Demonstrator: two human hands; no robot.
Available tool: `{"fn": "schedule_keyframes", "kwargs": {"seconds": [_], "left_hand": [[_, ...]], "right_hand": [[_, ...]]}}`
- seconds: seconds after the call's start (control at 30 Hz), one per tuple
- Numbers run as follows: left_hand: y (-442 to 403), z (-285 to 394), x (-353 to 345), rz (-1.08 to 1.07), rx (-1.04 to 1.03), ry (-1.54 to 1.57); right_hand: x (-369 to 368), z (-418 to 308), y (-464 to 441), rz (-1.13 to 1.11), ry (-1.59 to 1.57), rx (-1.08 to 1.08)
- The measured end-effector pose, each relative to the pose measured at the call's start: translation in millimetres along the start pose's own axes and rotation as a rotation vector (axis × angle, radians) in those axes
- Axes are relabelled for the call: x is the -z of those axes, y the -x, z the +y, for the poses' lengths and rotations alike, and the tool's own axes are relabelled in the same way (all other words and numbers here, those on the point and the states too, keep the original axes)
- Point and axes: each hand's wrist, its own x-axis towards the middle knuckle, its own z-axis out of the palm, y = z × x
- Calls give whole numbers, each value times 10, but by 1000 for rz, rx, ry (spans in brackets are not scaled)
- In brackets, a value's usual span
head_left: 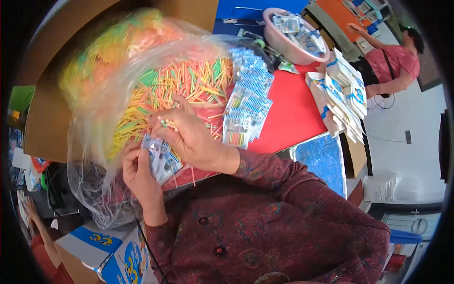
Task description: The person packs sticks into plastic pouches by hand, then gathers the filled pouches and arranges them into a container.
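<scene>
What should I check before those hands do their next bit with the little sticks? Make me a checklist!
1. Bunch held: ok. The right hand has its grip closed around a bunch of thin pastel sticks.
2. Packet held: ok. The left hand holds a small clear plastic packet with blue printing.
3. Packet's mouth open: cannot tell.
4. Number of sticks in the bunch: cannot tell; fingers hide some.
5. Loose sticks tidy: not ok. The big heap of thin yellow, orange and green sticks is jumbled.
6. More sticks close by: looks ok. The heap lies just beyond the hands.
</scene>
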Motion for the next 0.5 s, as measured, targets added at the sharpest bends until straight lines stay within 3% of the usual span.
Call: {"fn": "schedule_keyframes", "kwargs": {"seconds": [0.23, 0.3, 0.37, 0.4, 0.43, 0.47, 0.5], "left_hand": [[57, -9, -34, -10, -32, -64], [48, 10, 52, -29, -97, -197], [54, 22, 29, -10, -112, -282], [16, -13, 70, -16, -230, -361], [50, 68, 36, -24, -110, -263], [69, 97, -4, -15, -159, -286], [46, 87, 1, -15, -206, -306]], "right_hand": [[-58, -6, 59, -39, 54, -91], [-98, -1, 58, 65, 43, 31], [-29, -59, 73, -82, 3, -55], [-107, -35, 117, -20, 119, 11], [-127, 175, 182, -67, 251, 138], [-63, 35, 97, -120, 38, -109], [12, -12, 19, -260, 75, -182]]}}
